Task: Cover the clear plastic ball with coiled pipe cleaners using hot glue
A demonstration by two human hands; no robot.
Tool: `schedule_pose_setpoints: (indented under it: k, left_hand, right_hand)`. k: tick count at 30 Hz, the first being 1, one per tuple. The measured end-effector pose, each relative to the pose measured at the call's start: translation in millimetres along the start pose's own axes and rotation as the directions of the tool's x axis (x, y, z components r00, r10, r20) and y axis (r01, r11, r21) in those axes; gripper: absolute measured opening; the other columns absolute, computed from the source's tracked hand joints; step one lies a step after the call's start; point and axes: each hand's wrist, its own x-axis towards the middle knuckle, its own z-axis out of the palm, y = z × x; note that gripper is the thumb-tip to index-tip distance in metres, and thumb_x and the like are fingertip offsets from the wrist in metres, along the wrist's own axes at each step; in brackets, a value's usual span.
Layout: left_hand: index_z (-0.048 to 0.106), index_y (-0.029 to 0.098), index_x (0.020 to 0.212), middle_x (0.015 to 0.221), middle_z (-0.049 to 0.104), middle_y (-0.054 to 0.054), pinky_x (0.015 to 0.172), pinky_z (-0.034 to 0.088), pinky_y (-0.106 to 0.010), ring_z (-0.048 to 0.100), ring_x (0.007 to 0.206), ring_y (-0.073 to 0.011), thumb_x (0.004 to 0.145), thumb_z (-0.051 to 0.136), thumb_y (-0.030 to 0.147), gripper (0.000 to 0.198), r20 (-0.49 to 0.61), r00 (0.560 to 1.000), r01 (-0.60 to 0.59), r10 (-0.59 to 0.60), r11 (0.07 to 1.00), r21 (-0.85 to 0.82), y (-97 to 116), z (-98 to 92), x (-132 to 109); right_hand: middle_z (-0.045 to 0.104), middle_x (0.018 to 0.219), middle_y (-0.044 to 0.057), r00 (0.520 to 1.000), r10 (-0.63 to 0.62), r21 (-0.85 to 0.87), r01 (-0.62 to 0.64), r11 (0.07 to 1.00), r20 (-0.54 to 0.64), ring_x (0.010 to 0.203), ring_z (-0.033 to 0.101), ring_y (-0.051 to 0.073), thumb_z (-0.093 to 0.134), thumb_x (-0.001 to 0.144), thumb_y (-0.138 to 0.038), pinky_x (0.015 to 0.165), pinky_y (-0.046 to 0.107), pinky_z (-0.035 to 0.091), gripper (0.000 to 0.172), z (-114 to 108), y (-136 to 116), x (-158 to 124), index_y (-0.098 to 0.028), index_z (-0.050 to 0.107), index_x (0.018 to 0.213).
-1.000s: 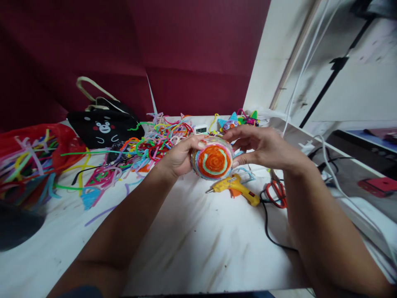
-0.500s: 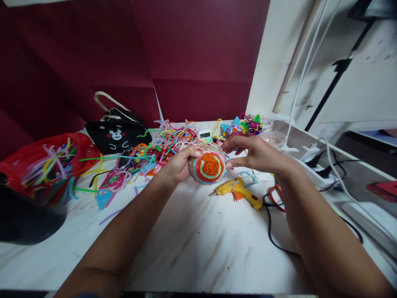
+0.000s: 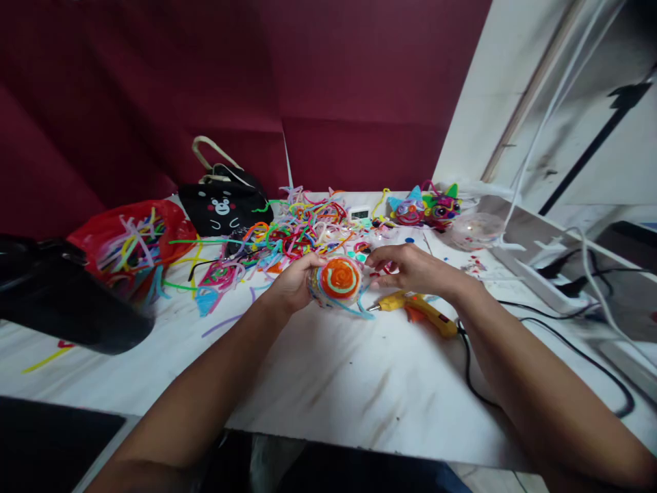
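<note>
Red bag (image 3: 85, 229): open, filled with coloured fuzzy strips (image 3: 136, 239).
Black bag (image 3: 220, 222): bear face on its front.
Left hand (image 3: 295, 282): grip closed on the left edge of the round piece.
Round piece (image 3: 343, 279): held over the table (image 3: 328, 390), orange spiral showing, a blue strip at its lower right.
Right hand (image 3: 405, 267): grip loose, thumb and fingers parted beside the piece; contact cannot be told.
Glue gun (image 3: 434, 318): on the table, nozzle pointing left.
Clear bowl (image 3: 477, 229): farther back.
</note>
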Motion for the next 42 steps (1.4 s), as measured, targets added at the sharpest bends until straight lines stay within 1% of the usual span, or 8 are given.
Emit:
schedule_pose_setpoints:
  k: [6, 12, 16, 23, 26, 34, 39, 42]
  left_hand:
    - [0.067, 0.009, 0.077, 0.061, 0.07, -0.006, 0.056, 0.054, -0.027, 0.065, 0.053, -0.0175, 0.07, 0.053, 0.015, 0.017, -0.064, 0.998, -0.025, 0.023, 0.999, -0.032, 2.6, -8.5, -1.8]
    - [0.068, 0.008, 0.091, 0.069, 0.073, -0.006, 0.065, 0.057, -0.031, 0.068, 0.06, -0.0193, 0.068, 0.055, 0.014, 0.027, -0.088, 0.993, -0.081, 0.074, 0.993, -0.081, 7.2, -9.4, -2.6]
    - [0.067, 0.009, 0.089, 0.064, 0.07, -0.004, 0.063, 0.057, -0.03, 0.067, 0.059, -0.0188, 0.069, 0.053, 0.015, 0.026, -0.116, 0.986, -0.126, 0.116, 0.988, -0.084, 8.6, -5.0, -4.6]
    - [0.066, 0.012, 0.084, 0.066, 0.071, -0.004, 0.075, 0.058, -0.035, 0.07, 0.075, -0.0223, 0.069, 0.051, 0.014, 0.021, -0.196, 0.959, -0.224, 0.204, 0.971, -0.088, 7.8, 2.7, -6.5]
    - [0.066, 0.013, 0.083, 0.063, 0.069, -0.003, 0.074, 0.058, -0.033, 0.07, 0.074, -0.0215, 0.071, 0.051, 0.017, 0.019, -0.212, 0.953, -0.239, 0.216, 0.967, -0.087, 9.2, 1.5, -5.4]
    - [0.066, 0.012, 0.082, 0.07, 0.07, -0.002, 0.062, 0.054, -0.027, 0.064, 0.062, -0.0156, 0.064, 0.055, 0.017, 0.021, -0.268, 0.899, -0.375, 0.347, 0.925, -0.061, 10.5, -7.4, -0.7]
    - [0.065, 0.014, 0.084, 0.07, 0.068, 0.001, 0.061, 0.05, -0.024, 0.06, 0.059, -0.0126, 0.06, 0.064, 0.017, 0.025, -0.274, 0.809, -0.518, 0.52, 0.851, 0.087, 2.9, -5.4, -3.4]
    - [0.065, 0.014, 0.095, 0.075, 0.07, -0.001, 0.061, 0.049, -0.025, 0.061, 0.06, -0.0138, 0.062, 0.065, 0.019, 0.034, -0.211, 0.808, -0.524, 0.55, 0.835, 0.169, -1.4, -2.3, -7.4]
  right_hand:
    - [0.073, 0.091, 0.01, 0.999, 0.054, -0.072, -0.054, 0.996, -0.004, 0.08, 0.07, 0.021, 0.063, 0.086, -0.036, 0.069, 0.027, 0.051, 0.028, -17.1, -8.3, -10.5, -0.015, 0.068, 0.103]
    - [0.073, 0.081, 0.005, 0.934, 0.356, -0.311, -0.342, 0.887, -0.011, 0.07, 0.067, 0.019, 0.06, 0.085, -0.028, 0.064, 0.028, 0.046, 0.021, -38.1, -15.1, -54.8, -0.018, 0.067, 0.103]
    - [0.073, 0.085, 0.006, 0.818, 0.563, -0.389, -0.484, 0.784, 0.119, 0.072, 0.066, 0.021, 0.061, 0.083, -0.029, 0.065, 0.029, 0.045, 0.011, -19.6, -15.1, -80.8, -0.021, 0.067, 0.088]
    - [0.072, 0.086, 0.009, 0.719, 0.682, -0.333, -0.616, 0.714, 0.131, 0.076, 0.066, 0.023, 0.063, 0.08, -0.038, 0.066, 0.031, 0.045, 0.028, 14.2, 4.4, -91.9, -0.018, 0.064, 0.1]
    - [0.07, 0.079, 0.006, 0.693, 0.701, -0.255, -0.657, 0.71, 0.167, 0.07, 0.064, 0.021, 0.063, 0.079, -0.046, 0.061, 0.03, 0.044, 0.029, 14.3, 10.8, -90.4, -0.019, 0.063, 0.088]
    - [0.066, 0.073, 0.004, 0.706, 0.677, -0.025, -0.688, 0.726, 0.209, 0.062, 0.06, 0.017, 0.045, 0.089, -0.05, 0.053, 0.027, 0.046, 0.035, -9.3, 9.1, -98.5, -0.019, 0.06, 0.091]
    - [0.069, 0.088, 0.005, 0.776, 0.626, 0.206, -0.601, 0.772, -0.082, 0.072, 0.063, 0.022, 0.059, 0.081, -0.066, 0.061, 0.03, 0.052, 0.048, -34.0, 2.3, -111.9, -0.025, 0.065, 0.105]
    - [0.07, 0.097, 0.006, 0.776, 0.602, 0.331, -0.527, 0.783, -0.188, 0.079, 0.064, 0.024, 0.061, 0.082, -0.063, 0.064, 0.031, 0.054, 0.044, -35.4, -8.4, -114.7, -0.028, 0.066, 0.109]
